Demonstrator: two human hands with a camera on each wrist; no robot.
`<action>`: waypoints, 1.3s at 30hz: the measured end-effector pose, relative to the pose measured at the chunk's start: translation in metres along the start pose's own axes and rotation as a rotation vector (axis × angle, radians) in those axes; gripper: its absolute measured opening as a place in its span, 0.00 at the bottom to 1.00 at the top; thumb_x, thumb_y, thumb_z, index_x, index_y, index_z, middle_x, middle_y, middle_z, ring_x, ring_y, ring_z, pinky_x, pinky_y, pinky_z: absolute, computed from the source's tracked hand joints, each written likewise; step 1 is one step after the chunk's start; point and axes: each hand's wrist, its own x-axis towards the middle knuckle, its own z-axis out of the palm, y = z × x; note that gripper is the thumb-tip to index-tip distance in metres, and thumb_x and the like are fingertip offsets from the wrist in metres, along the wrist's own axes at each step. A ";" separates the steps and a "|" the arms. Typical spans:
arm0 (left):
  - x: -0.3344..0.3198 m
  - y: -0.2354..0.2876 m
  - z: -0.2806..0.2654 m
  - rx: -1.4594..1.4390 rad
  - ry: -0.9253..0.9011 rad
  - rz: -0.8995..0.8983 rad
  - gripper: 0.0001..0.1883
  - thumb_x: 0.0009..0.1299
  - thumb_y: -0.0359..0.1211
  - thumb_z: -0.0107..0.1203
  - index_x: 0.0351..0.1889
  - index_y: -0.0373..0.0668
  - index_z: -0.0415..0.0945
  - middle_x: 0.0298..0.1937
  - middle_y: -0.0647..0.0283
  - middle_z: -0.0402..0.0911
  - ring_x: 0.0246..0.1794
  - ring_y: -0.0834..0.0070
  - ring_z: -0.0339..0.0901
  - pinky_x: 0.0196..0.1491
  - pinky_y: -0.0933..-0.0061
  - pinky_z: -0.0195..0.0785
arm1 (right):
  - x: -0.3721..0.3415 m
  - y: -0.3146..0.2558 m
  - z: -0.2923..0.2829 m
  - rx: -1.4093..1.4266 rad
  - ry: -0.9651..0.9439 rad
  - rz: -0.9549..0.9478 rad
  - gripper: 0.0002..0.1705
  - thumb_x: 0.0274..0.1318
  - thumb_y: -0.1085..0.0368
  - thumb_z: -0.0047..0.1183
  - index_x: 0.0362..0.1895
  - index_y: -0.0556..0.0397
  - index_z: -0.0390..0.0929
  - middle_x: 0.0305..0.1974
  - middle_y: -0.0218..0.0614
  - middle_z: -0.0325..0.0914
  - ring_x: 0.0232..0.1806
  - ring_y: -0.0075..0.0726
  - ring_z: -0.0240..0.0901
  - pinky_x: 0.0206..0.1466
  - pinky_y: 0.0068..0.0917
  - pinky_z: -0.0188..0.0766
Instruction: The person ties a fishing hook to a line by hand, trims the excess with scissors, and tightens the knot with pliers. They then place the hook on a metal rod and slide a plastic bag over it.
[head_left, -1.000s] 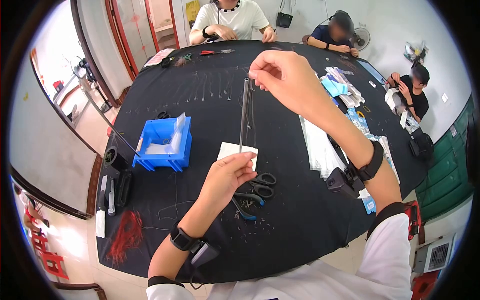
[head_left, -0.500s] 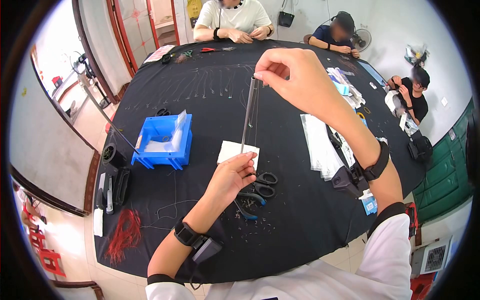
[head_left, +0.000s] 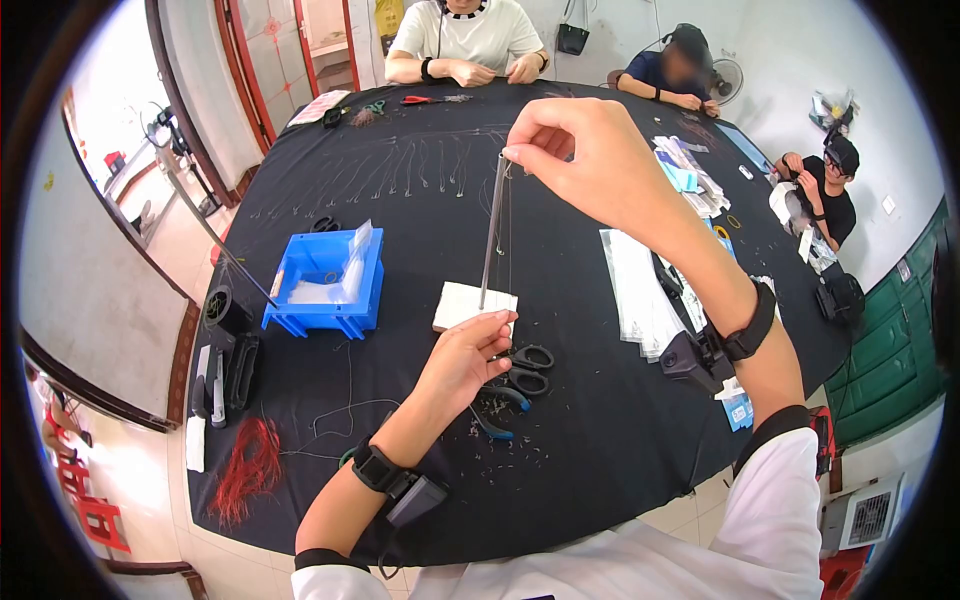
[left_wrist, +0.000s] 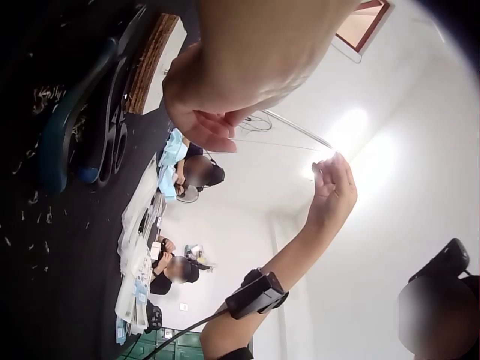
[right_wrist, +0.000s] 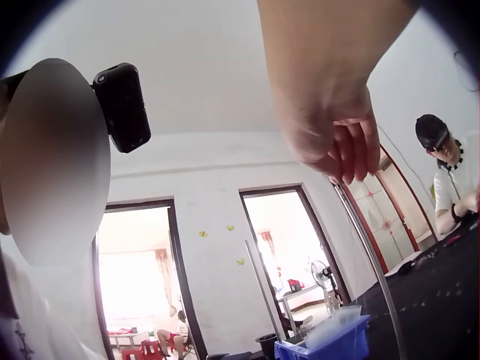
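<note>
A slim metal rod (head_left: pixel 492 230) rises from the white-topped block (head_left: pixel 452 306) in the head view, leaning slightly right. At its top, my right hand (head_left: pixel 590 155) pinches a thin dark line (head_left: pixel 511 230) between thumb and forefinger. The line runs down beside the rod to my left hand (head_left: pixel 455 362), whose thumb and forefinger pinch it close to the rod's foot. Another fine strand with a small pale-green end hangs near the rod. The left wrist view shows the block's layered brown side (left_wrist: pixel 154 64). From the right wrist view, fingertips meet at the rod's upper end (right_wrist: pixel 339 187).
Black-handled scissors (head_left: pixel 530 368) and blue-handled pliers (head_left: pixel 492 428) lie in front of the block. Left are a blue bin (head_left: pixel 345 322), a black cup (head_left: pixel 222 312) and red threads (head_left: pixel 250 460). Clear bags (head_left: pixel 635 300) lie right. Fine lines (head_left: pixel 405 165) are laid out behind. Several people sit around the table.
My right hand and the rod's top shifted slightly right, then stayed nearly still. The left hand kept its place by the rod's foot. The person opposite brought their hands together.
</note>
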 end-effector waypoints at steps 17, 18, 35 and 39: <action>0.008 -0.008 -0.010 -0.022 0.032 0.007 0.09 0.68 0.34 0.52 0.44 0.41 0.73 0.33 0.74 0.76 0.35 0.86 0.73 0.30 0.84 0.61 | -0.018 0.012 0.006 0.183 -0.017 0.138 0.08 0.54 0.66 0.53 0.33 0.59 0.78 0.26 0.32 0.78 0.25 0.21 0.74 0.30 0.18 0.70; 0.009 -0.009 -0.011 -0.013 0.042 0.025 0.09 0.68 0.34 0.52 0.44 0.41 0.73 0.34 0.73 0.76 0.36 0.86 0.73 0.32 0.84 0.63 | -0.029 0.019 0.011 0.246 -0.083 0.190 0.08 0.54 0.66 0.54 0.34 0.59 0.78 0.27 0.31 0.78 0.26 0.20 0.73 0.29 0.18 0.70; -0.016 0.010 -0.013 0.504 0.255 0.503 0.10 0.69 0.27 0.49 0.46 0.34 0.75 0.43 0.59 0.79 0.45 0.75 0.75 0.48 0.73 0.70 | -0.119 0.055 0.141 1.010 -0.108 0.694 0.07 0.55 0.67 0.53 0.29 0.58 0.79 0.26 0.30 0.77 0.27 0.19 0.71 0.28 0.16 0.69; -0.032 0.066 -0.049 1.241 0.851 1.172 0.11 0.68 0.27 0.49 0.46 0.34 0.75 0.40 0.58 0.80 0.43 0.73 0.76 0.48 0.72 0.67 | -0.119 0.058 0.146 1.043 -0.139 0.724 0.07 0.56 0.67 0.51 0.29 0.58 0.78 0.28 0.30 0.76 0.26 0.18 0.70 0.30 0.16 0.70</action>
